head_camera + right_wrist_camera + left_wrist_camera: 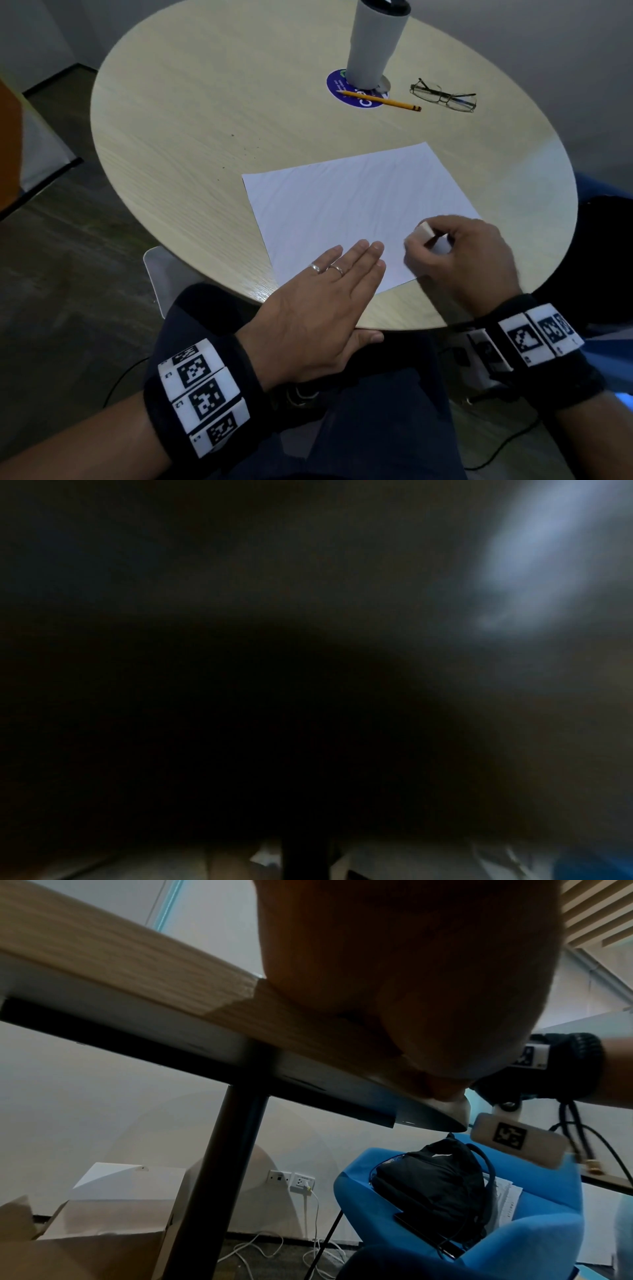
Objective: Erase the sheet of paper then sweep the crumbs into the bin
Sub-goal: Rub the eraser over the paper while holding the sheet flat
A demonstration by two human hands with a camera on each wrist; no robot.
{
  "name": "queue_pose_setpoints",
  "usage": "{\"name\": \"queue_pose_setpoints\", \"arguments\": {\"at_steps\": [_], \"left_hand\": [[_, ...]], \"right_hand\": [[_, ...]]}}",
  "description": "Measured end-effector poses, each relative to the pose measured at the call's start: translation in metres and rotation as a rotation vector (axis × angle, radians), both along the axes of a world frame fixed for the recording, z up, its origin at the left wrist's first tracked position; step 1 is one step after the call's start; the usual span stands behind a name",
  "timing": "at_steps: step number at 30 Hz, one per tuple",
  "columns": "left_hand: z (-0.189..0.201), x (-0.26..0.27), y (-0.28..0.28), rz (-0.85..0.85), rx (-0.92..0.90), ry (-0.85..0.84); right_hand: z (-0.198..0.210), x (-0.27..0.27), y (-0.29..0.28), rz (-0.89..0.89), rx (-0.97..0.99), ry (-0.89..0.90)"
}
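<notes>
A white sheet of paper (349, 209) lies on the round wooden table (191, 113), near its front edge. My left hand (329, 277) lies flat with straight fingers on the sheet's near left corner, the thumb hanging over the table edge. My right hand (452, 250) pinches a pale eraser (423, 233) on the sheet's near right part. A few dark crumbs (239, 147) lie on the table left of the sheet. The left wrist view shows only the palm (411, 974) against the table edge (137, 972). The right wrist view is dark and blurred.
At the back of the table a grey tumbler (375, 41) stands on a blue round coaster (356, 94), with a yellow pencil (380, 100) and a pair of glasses (443, 96) beside it. Under the table are cardboard boxes (103, 1218) and a blue chair (496, 1231) holding a black bag (435, 1183).
</notes>
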State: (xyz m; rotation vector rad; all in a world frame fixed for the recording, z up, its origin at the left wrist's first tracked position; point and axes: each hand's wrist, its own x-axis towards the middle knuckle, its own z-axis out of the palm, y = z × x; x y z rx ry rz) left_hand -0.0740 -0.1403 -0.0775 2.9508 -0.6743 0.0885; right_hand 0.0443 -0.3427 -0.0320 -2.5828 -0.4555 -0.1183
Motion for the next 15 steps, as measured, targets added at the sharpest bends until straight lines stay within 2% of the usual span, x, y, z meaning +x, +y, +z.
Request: {"name": "queue_pose_setpoints", "arguments": {"at_steps": [2,7,12,15], "left_hand": [[0.000,0.000,0.000,0.003,-0.011,-0.007],[-0.001,0.000,0.000,0.006,-0.008,0.002],[-0.002,0.000,0.001,0.004,-0.005,-0.007],[-0.002,0.000,0.000,0.000,-0.013,-0.005]], "right_hand": [[-0.002,0.007,-0.004,-0.046,-0.036,-0.069],[-0.008,-0.022,0.015,0.095,-0.041,-0.077],[-0.006,0.007,0.001,-0.030,-0.045,-0.087],[-0.010,-0.008,0.008,0.043,-0.051,-0.114]]}}
